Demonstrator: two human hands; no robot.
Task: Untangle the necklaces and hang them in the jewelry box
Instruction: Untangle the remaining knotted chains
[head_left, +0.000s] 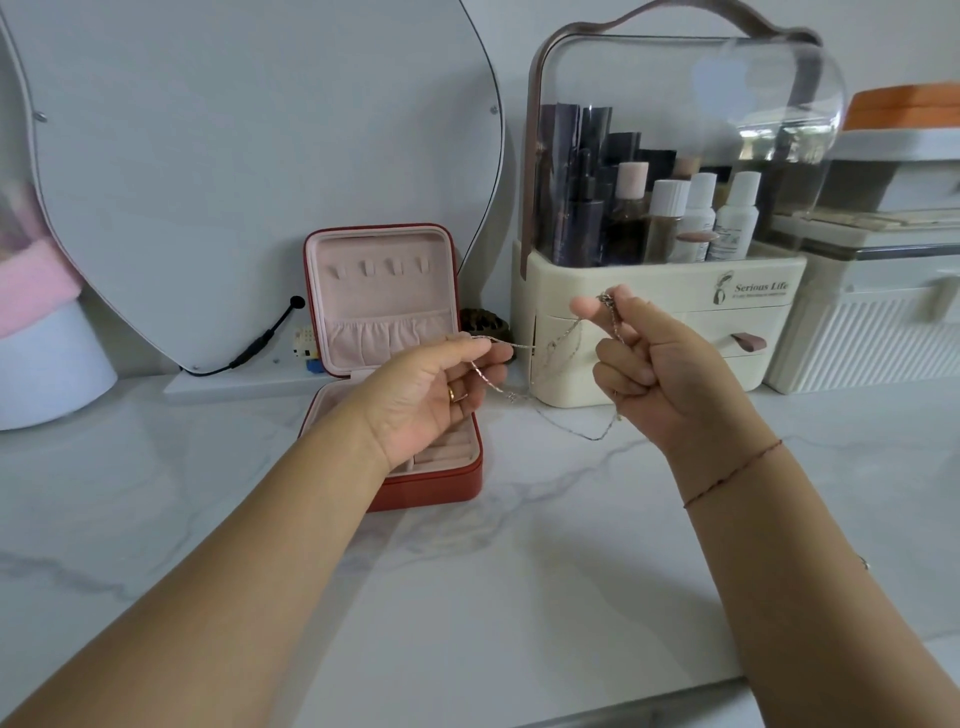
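Thin silver necklace chains (551, 347) stretch in the air between my two hands above the marble counter. My left hand (436, 395) pinches one end between thumb and fingers, palm up, a ring on one finger. My right hand (654, 364) pinches the other end near the clasp, its other fingers curled, and a loop of chain hangs below it. The red jewelry box (470, 483) stands open behind my left hand. Its pink lid (382, 296) is upright with a row of small hooks, all bare. My left wrist hides part of the box's tray.
A cream cosmetics organizer (665, 332) with a clear dome and bottles stands right behind the chains. White storage boxes (872, 332) sit at far right. A large mirror (249, 182) leans on the wall at left, with a black cable (260, 343) at its base.
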